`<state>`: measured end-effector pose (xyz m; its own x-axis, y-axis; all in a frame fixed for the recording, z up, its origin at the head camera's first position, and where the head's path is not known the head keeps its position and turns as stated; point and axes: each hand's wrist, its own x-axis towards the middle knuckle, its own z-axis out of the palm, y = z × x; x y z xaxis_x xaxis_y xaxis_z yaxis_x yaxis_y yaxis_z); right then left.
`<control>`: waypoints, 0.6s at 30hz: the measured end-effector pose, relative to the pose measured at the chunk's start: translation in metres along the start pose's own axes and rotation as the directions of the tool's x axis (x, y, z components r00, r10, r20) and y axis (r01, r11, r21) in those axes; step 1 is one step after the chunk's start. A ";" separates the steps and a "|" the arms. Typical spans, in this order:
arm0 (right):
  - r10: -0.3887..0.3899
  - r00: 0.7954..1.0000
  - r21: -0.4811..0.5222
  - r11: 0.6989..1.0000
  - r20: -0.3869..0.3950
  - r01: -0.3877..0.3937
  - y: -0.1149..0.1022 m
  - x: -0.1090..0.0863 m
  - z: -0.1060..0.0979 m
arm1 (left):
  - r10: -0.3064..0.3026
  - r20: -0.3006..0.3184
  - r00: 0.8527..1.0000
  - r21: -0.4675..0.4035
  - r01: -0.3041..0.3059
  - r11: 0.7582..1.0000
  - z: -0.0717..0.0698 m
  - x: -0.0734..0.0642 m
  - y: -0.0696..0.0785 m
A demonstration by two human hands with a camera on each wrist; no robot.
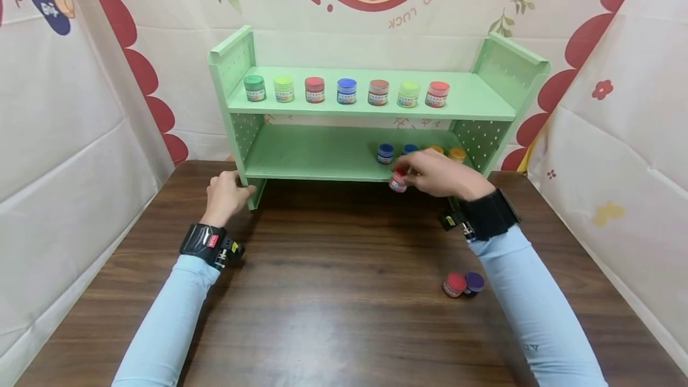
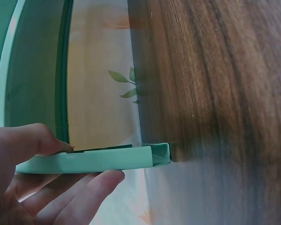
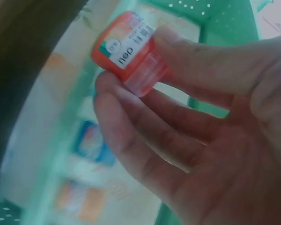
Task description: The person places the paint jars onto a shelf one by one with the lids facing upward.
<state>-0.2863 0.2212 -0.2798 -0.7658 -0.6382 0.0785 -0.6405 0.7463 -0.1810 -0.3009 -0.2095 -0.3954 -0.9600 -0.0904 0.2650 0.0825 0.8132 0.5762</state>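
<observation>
A small red paint jar (image 3: 129, 49) is pinched between the thumb and fingers of my right hand (image 1: 438, 173), at the front edge of the lower shelf. Its white label faces the camera in the right wrist view. My left hand (image 1: 224, 196) grips the lower left side panel of the green shelf rack (image 1: 301, 151), thumb on one face and fingers on the other (image 2: 98, 159). On the lower shelf stand a dark blue jar (image 1: 384, 153), another blue jar (image 1: 410, 149) and two yellow-orange jars (image 1: 457, 154), partly hidden by my right hand.
Several paint jars in green, red and blue, among them a blue one (image 1: 346, 91), line the upper shelf. A red jar (image 1: 454, 284) and a purple jar (image 1: 474, 283) stand on the wooden table (image 1: 322, 291) near my right forearm. Printed cloth (image 1: 161, 28) hangs behind the rack.
</observation>
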 end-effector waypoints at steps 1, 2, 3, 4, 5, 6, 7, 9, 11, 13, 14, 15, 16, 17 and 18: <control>0.002 1.000 -0.012 1.000 0.000 -0.002 -0.004 0.007 -0.003 | -0.003 0.000 1.000 -0.001 0.003 1.000 0.000 0.000 0.000; 0.006 1.000 -0.024 1.000 -0.001 -0.006 -0.007 0.013 -0.006 | -0.005 0.001 1.000 -0.002 0.005 1.000 0.000 0.000 0.000; 0.010 1.000 -0.035 0.999 -0.006 -0.010 -0.010 0.020 -0.009 | -0.007 0.000 1.000 -0.004 0.007 1.000 0.000 0.000 0.000; 0.008 1.000 -0.048 0.999 -0.010 -0.008 -0.012 0.028 -0.011 | -0.008 0.000 1.000 -0.004 0.008 1.000 0.000 0.000 -0.001; 0.005 1.000 -0.061 0.998 -0.015 -0.006 -0.014 0.035 -0.012 | -0.010 -0.001 1.000 -0.006 0.010 1.000 0.000 0.000 -0.001; 0.005 1.000 -0.067 0.998 -0.016 -0.006 -0.016 0.042 -0.014 | -0.010 -0.001 1.000 -0.007 0.010 1.000 0.000 0.000 -0.001; 0.011 1.000 -0.074 0.997 -0.017 -0.012 -0.018 0.049 -0.014 | -0.011 -0.001 1.000 -0.009 0.011 1.000 0.000 0.000 -0.002; 0.017 1.000 -0.084 0.996 -0.012 -0.018 -0.019 0.061 -0.015 | -0.009 -0.005 1.000 -0.008 0.009 1.000 -0.001 0.000 -0.002; 0.023 1.000 -0.083 0.996 0.002 -0.023 -0.020 0.072 -0.014 | -0.009 -0.007 1.000 -0.009 0.009 1.000 -0.001 0.000 -0.002; 0.028 0.999 -0.081 0.996 0.020 -0.026 -0.020 0.080 -0.013 | -0.009 -0.006 1.000 -0.007 0.009 1.000 0.000 0.000 -0.002; 0.024 0.999 -0.084 0.996 0.029 -0.022 -0.020 0.083 -0.012 | -0.010 -0.005 1.000 -0.006 0.010 1.000 0.000 0.000 -0.002; 0.024 0.999 -0.087 0.996 0.035 -0.021 -0.020 0.086 -0.011 | -0.011 -0.002 1.000 -0.005 0.011 1.000 0.000 0.001 -0.002; 0.023 0.999 -0.088 0.996 0.041 -0.020 -0.020 0.089 -0.010 | -0.012 0.000 1.000 -0.007 0.012 1.000 0.000 0.001 -0.002; 0.027 0.999 -0.091 0.996 0.045 -0.022 -0.020 0.092 -0.009 | -0.011 0.002 1.000 -0.007 0.011 1.000 0.000 0.001 -0.002; 0.027 0.998 -0.094 0.995 0.049 -0.022 -0.020 0.094 -0.009 | -0.011 0.002 1.000 -0.009 0.011 1.000 0.000 0.001 -0.002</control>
<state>-0.3459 0.1477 -0.2603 -0.7792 -0.6262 0.0254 -0.6257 0.7749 -0.0894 -0.3024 -0.2108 -0.3962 -0.9615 -0.0980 0.2568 0.0743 0.8069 0.5859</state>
